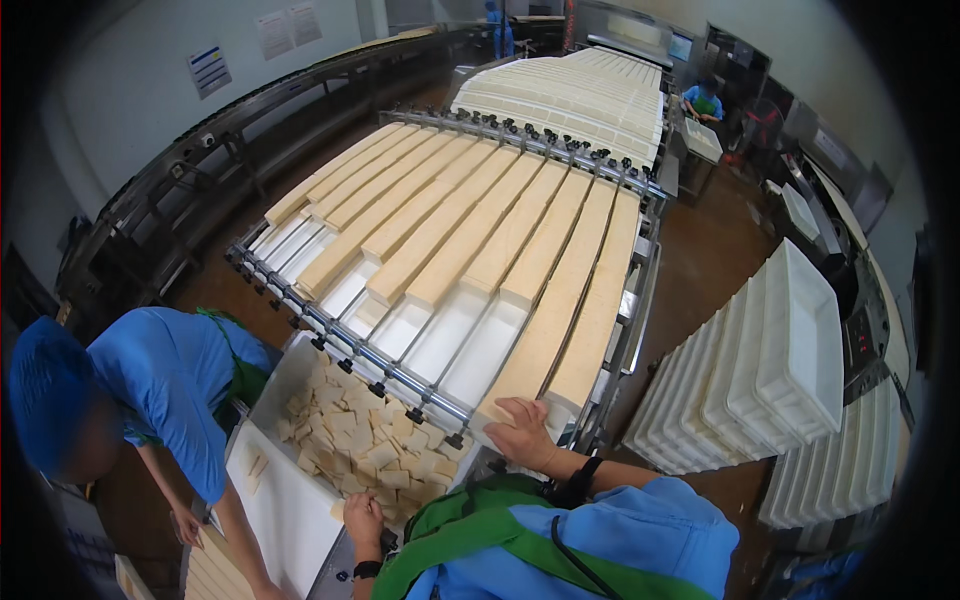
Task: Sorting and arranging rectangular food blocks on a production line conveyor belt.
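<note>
Long pale slabs of a soft, spongy-looking foodstuff (450, 240) lie side by side in lanes on a white conveyor (480, 337). My right hand (521, 431) rests with spread fingers on the near end of one slab (536, 360), at the conveyor's front edge. My left hand (363, 517) is at the near rim of a large bin, its fingers curled against a small pale piece (337, 511); how firmly it is held cannot be told. Many thin cut pieces (375, 442) fill the bin below the conveyor's end. A few lie on the white board (281, 495) beside it.
At left a co-worker (172, 382) bends over a row of sliced pieces (214, 566). Stacked white plastic trays (742, 375) stand on the right. A metal rod with black knobs (375, 360) crosses the conveyor's near end. Another person (703, 101) works farther back.
</note>
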Tool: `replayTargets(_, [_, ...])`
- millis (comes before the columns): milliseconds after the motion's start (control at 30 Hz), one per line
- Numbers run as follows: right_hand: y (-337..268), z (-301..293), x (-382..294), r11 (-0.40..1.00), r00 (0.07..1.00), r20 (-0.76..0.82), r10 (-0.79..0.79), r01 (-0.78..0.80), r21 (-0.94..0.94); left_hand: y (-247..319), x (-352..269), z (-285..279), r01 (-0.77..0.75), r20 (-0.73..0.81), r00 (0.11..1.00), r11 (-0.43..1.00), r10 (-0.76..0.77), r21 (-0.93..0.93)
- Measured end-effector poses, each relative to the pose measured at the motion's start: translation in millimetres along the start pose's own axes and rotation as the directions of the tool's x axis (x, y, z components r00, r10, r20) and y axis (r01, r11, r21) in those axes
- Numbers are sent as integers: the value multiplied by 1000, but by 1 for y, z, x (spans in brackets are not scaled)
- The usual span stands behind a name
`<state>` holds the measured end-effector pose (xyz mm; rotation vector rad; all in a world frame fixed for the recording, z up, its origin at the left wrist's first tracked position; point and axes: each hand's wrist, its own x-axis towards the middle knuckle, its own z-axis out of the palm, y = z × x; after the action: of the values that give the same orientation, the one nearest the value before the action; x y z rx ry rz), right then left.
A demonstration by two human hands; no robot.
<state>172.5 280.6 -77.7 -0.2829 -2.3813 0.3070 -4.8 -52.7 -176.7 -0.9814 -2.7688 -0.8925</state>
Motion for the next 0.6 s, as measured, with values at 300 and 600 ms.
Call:
replayTargets(300, [-1, -1, 1, 1000, 1000, 2, 15, -15, -7, 12, -1, -3, 89, 14, 996, 995, -90, 41])
replayTargets(600, [0, 0, -1, 999, 999, 1, 38, -38, 3, 1, -4, 3, 96, 0, 995, 992, -97, 79])
